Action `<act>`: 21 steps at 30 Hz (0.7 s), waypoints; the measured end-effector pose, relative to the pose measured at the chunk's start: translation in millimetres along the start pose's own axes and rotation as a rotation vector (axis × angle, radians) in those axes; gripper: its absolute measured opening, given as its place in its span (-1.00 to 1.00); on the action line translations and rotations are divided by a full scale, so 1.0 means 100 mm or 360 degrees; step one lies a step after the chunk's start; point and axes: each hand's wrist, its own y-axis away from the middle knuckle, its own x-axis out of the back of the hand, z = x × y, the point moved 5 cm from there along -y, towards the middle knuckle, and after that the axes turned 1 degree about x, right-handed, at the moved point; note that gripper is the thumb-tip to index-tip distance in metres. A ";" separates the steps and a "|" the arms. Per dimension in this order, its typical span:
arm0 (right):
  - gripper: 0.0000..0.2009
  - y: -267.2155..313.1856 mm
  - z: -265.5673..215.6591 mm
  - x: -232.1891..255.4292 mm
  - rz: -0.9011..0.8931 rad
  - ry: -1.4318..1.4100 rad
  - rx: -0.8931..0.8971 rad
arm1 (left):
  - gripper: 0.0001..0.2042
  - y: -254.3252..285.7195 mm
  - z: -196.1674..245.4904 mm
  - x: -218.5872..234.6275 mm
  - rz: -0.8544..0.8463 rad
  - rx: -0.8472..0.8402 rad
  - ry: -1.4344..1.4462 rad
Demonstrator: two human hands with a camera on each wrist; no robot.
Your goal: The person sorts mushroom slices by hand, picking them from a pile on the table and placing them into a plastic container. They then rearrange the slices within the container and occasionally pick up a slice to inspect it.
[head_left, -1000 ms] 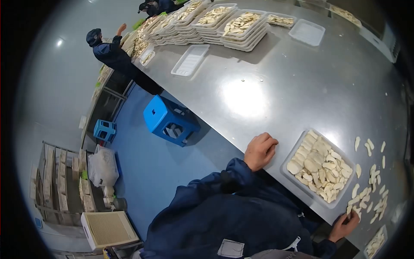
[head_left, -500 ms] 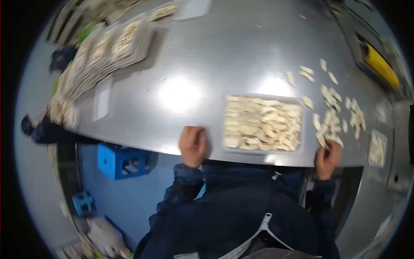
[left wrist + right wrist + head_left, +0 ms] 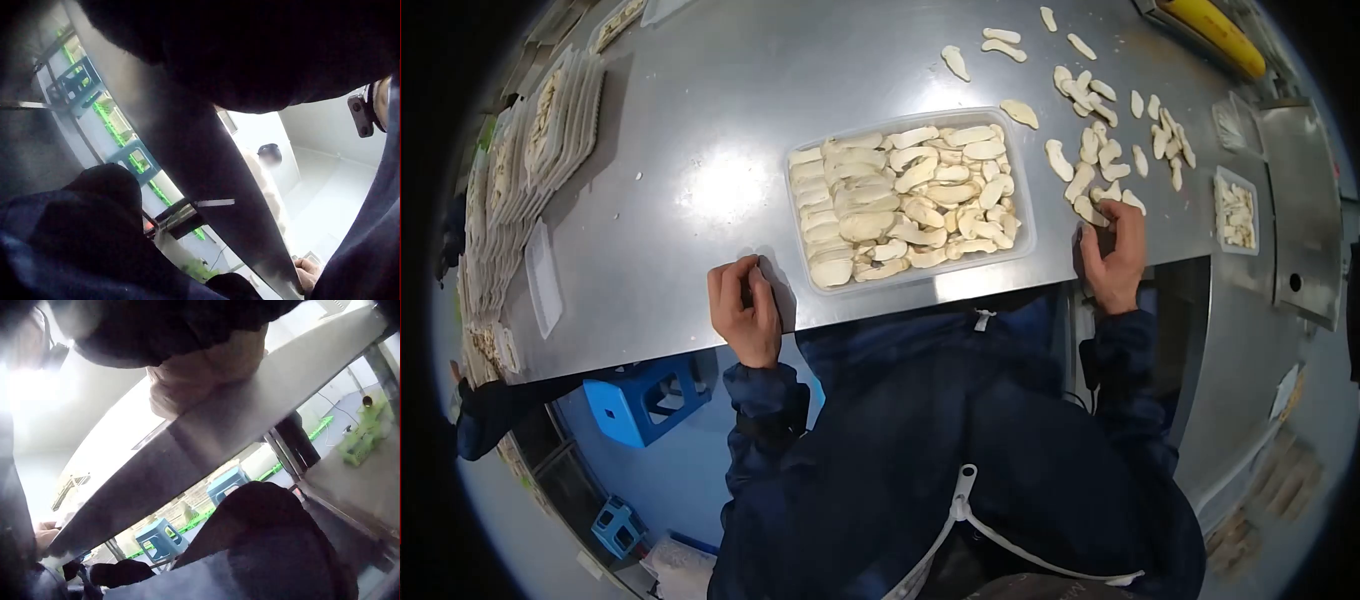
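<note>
In the head view a clear plastic tray (image 3: 1027,235) lies on the steel table, filled with pale mushroom slices (image 3: 920,207). Long slices line its left side in overlapping rows; the others lie at looser angles. My left hand (image 3: 745,305) rests at the table's front edge, left of the tray, its fingers loosely curled round nothing. To the tray's right, my right hand (image 3: 1116,258) has relaxed, bent fingers right at the nearest of the loose mushroom slices (image 3: 1090,150). The right wrist view shows this hand from below, over the table edge, its fingertips hidden.
A smaller tray of slices (image 3: 1235,212) sits at the right. Stacked filled trays (image 3: 540,130) stand at the far left, beside an unfilled white tray (image 3: 543,277). A yellow roll (image 3: 1220,35) lies at the back right. A blue stool (image 3: 635,405) stands below the table's left part.
The head view has swung to the right, so the tray and both hands appear farther left and the stacks slide toward the left edge. Both hands keep about the same places on the table.
</note>
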 end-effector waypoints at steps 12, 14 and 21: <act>-0.76 0.02 0.06 0.04 -0.0012 0.0172 0.0266 | -0.86 0.05 -0.21 -0.12 -0.0067 -0.0173 0.0030; -0.77 -0.06 -0.03 0.15 0.0060 0.0157 0.0316 | -0.85 0.03 -0.08 -0.08 -0.0118 -0.0070 0.0005; -0.76 -0.27 -0.67 0.15 -0.0021 -0.0098 0.0594 | -0.83 0.05 -0.16 -0.08 -0.0137 -0.0048 0.0050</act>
